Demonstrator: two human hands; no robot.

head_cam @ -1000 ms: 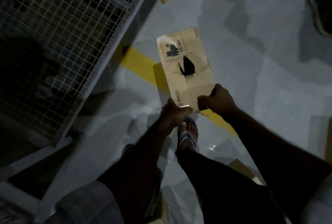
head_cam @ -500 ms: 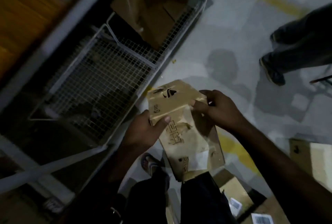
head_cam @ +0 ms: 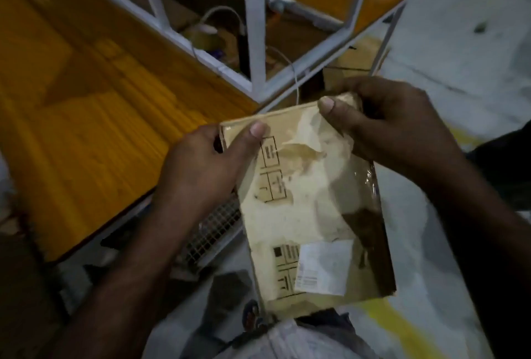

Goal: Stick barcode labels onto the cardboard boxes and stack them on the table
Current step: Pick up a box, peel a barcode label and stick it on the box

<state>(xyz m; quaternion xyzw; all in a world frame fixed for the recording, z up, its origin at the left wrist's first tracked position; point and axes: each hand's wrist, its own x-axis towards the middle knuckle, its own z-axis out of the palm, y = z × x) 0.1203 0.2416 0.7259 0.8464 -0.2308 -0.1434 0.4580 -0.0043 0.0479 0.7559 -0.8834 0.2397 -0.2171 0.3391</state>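
A person holds a flattened cardboard box [head_cam: 310, 215] in mid-air in front of the body, over the grey floor [head_cam: 459, 56] and just right of an orange-topped desk [head_cam: 86, 99]. The left hand [head_cam: 201, 169] grips the box's far left corner, thumb pressed flat on the printed face. The right hand [head_cam: 396, 125] pinches the far right corner, where the outer paper is torn and peeling. A white barcode label [head_cam: 324, 266] sits on the near part of the face, beside printed handling marks. The box looks light and thin, stiff enough to hang from its far edge but worn, with ragged skin that could tear further if pulled. The sounder left edge and near corners seem the safer places to take hold. A white metal frame [head_cam: 255, 28] stands on the desk's far end, and wire mesh [head_cam: 212, 232] shows below the desk's edge.
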